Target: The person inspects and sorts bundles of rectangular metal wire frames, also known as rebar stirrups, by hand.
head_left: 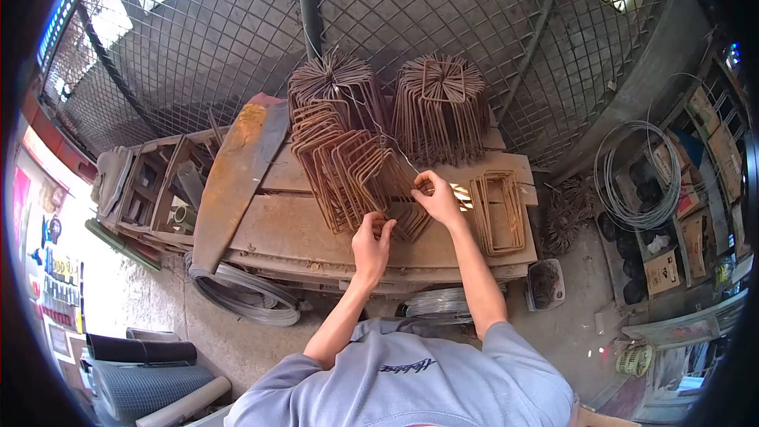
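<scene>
A row of rusty rebar stirrups [352, 162], bent into rectangles, leans in a slanting stack on the wooden tabletop [277, 225]. At its lower near end, my left hand [371, 247] has its fingers curled round the edge of a stirrup; their tips are partly hidden. My right hand [436, 198] is closed in a pinch on a thin wire [405, 160], just right of the stack. That wire runs up and left across the stirrups. Behind the row stands a round bundle of stirrups [332, 79], with a second bundle [441, 103] to its right.
A smaller stirrup pile [500, 213] lies at the table's right side. Wire mesh fencing [443, 12] rises behind. Wire coils [245, 294] sit below the front edge, and a plastic container [545, 285] stands at the right corner. A curved rusty sheet [233, 182] rests on the left.
</scene>
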The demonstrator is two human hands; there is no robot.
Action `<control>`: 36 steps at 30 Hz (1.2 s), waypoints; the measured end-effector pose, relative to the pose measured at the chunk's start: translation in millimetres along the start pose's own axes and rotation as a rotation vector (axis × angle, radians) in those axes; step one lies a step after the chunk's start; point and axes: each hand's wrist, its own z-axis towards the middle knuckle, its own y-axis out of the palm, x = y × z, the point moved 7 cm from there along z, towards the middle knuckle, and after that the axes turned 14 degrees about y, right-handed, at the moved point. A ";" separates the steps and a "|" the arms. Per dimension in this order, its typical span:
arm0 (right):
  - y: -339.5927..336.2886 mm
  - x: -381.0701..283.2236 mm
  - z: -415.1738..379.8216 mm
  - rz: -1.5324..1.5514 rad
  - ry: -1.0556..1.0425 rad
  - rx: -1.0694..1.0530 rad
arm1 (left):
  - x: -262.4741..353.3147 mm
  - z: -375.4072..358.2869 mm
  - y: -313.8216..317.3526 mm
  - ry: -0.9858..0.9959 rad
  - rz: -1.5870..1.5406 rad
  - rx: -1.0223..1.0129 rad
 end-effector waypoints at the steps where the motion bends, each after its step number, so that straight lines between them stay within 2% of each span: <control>1: -1.0 -2.2 -2.5 0.004 -0.037 0.001 | 1.8 -0.6 -1.7 -0.005 -0.006 0.013; 6: -20.3 -9.9 -15.2 -0.001 -0.060 0.062 | 13.4 -2.8 1.9 -0.041 -0.047 0.000; 12: -72.9 -11.9 -40.1 0.000 0.049 0.165 | 40.7 4.4 33.4 -0.020 -0.137 -0.122; 13: -84.8 -16.1 -47.5 -0.012 -0.019 0.228 | 44.2 5.5 42.8 -0.022 -0.155 -0.161; 17: -130.0 -2.4 -68.3 -0.065 0.005 0.371 | 47.3 6.4 83.9 0.022 -0.186 -0.273; 20: -167.9 11.9 -86.6 -0.167 0.086 0.577 | 51.3 7.8 115.3 0.047 -0.192 -0.372; 22: -185.5 28.7 -93.9 -0.165 0.107 0.628 | 53.5 8.6 135.3 0.045 -0.197 -0.425; 24: -200.3 38.6 -103.9 -0.308 0.176 0.746 | 58.2 9.7 154.7 0.054 -0.174 -0.484; 25: -204.1 43.2 -108.6 -0.306 0.245 0.751 | 59.5 8.9 164.0 -0.030 -0.223 -0.552; 29: -209.5 56.8 -113.2 -0.401 0.218 0.778 | 54.9 10.2 197.0 -0.050 -0.152 -0.624; 36: -211.2 74.4 -108.1 -0.356 0.272 0.743 | 56.6 11.7 211.1 -0.006 -0.096 -0.589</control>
